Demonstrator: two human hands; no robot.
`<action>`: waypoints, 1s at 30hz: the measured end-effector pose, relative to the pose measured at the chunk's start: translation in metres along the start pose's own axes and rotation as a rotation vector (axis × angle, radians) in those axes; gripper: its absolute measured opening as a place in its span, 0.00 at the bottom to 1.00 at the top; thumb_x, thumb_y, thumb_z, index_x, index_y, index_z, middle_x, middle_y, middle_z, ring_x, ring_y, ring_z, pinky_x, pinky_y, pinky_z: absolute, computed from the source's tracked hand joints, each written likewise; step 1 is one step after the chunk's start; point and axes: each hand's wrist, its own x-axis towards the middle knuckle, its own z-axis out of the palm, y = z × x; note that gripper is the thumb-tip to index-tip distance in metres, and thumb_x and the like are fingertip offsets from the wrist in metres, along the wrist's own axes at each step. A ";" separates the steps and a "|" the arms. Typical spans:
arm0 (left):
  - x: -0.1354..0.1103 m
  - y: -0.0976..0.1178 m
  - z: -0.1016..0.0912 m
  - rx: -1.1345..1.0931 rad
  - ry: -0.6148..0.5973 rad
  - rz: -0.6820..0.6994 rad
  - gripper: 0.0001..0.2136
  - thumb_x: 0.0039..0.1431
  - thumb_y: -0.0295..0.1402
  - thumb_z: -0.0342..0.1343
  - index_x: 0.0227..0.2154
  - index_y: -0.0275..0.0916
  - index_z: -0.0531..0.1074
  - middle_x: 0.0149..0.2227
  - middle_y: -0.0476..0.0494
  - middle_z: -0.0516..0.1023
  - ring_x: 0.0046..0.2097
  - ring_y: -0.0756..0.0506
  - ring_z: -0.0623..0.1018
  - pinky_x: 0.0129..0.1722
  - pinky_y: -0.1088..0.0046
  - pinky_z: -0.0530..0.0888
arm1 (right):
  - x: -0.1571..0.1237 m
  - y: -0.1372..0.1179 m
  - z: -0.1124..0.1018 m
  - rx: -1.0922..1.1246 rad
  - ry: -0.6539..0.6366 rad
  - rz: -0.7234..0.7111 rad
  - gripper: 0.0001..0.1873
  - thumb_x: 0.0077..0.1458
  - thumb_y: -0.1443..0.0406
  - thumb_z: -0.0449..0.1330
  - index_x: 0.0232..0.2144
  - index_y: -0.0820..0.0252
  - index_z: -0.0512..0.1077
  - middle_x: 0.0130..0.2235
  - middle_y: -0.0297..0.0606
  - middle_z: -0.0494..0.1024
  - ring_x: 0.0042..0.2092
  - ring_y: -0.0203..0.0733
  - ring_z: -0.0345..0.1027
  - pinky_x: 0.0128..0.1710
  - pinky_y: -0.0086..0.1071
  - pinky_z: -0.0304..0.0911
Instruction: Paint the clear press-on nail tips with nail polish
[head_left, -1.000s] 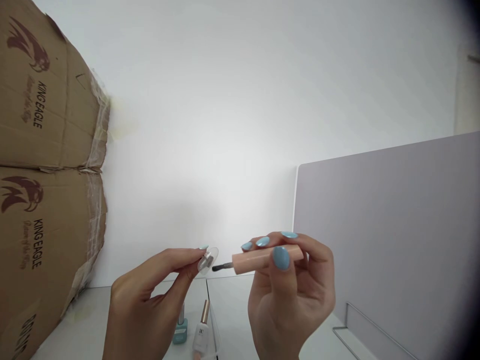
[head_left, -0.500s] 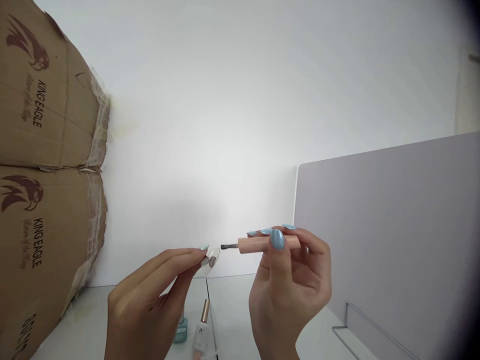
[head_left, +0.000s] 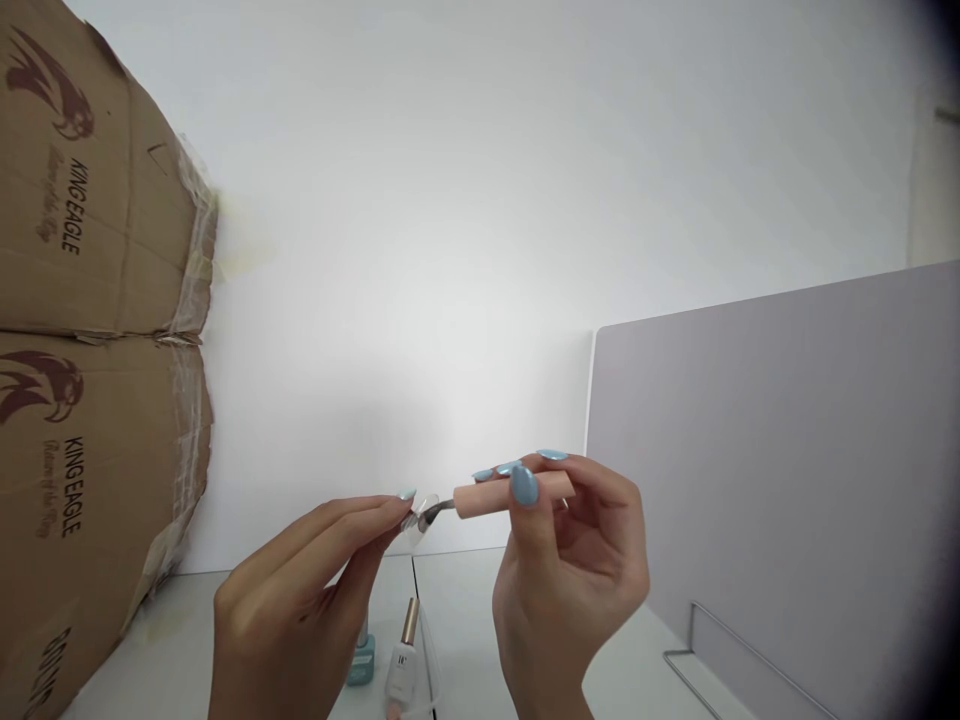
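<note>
Between the fingertips of my left hand [head_left: 296,590] is a small, clear, rounded piece [head_left: 415,537] with a grey patch on it; its exact kind I cannot make out. My right hand [head_left: 574,565] is closed around the peach handle of a nail polish brush [head_left: 484,497], thumb on the near side. The dark bristles touch the face of the clear piece and look bent against it. Below, a white nail polish bottle [head_left: 402,672] with a gold cap stands upright. A teal nail polish bottle [head_left: 361,662] beside it is partly hidden by my left hand.
Cardboard boxes [head_left: 105,440] are stacked along the left side. A white wall [head_left: 420,250] rises behind the table [head_left: 472,620]. On the right stand a grey panel [head_left: 780,450] and a bent wire frame [head_left: 750,655].
My right hand has moved left with the brush, and the bristles have gone from just beside the clear piece onto its face. My left hand has barely moved.
</note>
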 end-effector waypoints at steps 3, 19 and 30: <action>-0.002 0.000 -0.002 -0.003 0.003 -0.016 0.08 0.66 0.27 0.62 0.38 0.51 0.80 0.36 0.59 0.88 0.33 0.51 0.86 0.38 0.79 0.80 | 0.001 0.002 0.000 -0.030 0.086 0.027 0.11 0.54 0.66 0.74 0.34 0.56 0.75 0.23 0.26 0.78 0.31 0.36 0.77 0.34 0.32 0.78; 0.005 -0.002 -0.005 -0.141 -0.049 -0.082 0.07 0.62 0.31 0.65 0.36 0.53 0.82 0.32 0.63 0.87 0.27 0.52 0.85 0.17 0.88 0.74 | -0.003 0.002 -0.002 0.034 0.015 0.063 0.10 0.54 0.65 0.74 0.35 0.54 0.77 0.27 0.27 0.81 0.29 0.34 0.79 0.31 0.30 0.80; 0.006 -0.009 -0.002 -0.229 -0.073 -0.207 0.04 0.61 0.35 0.68 0.34 0.54 0.85 0.33 0.59 0.89 0.28 0.47 0.87 0.15 0.86 0.75 | -0.001 0.007 -0.006 0.100 0.039 0.050 0.09 0.54 0.62 0.75 0.33 0.55 0.78 0.27 0.27 0.80 0.27 0.34 0.78 0.28 0.30 0.80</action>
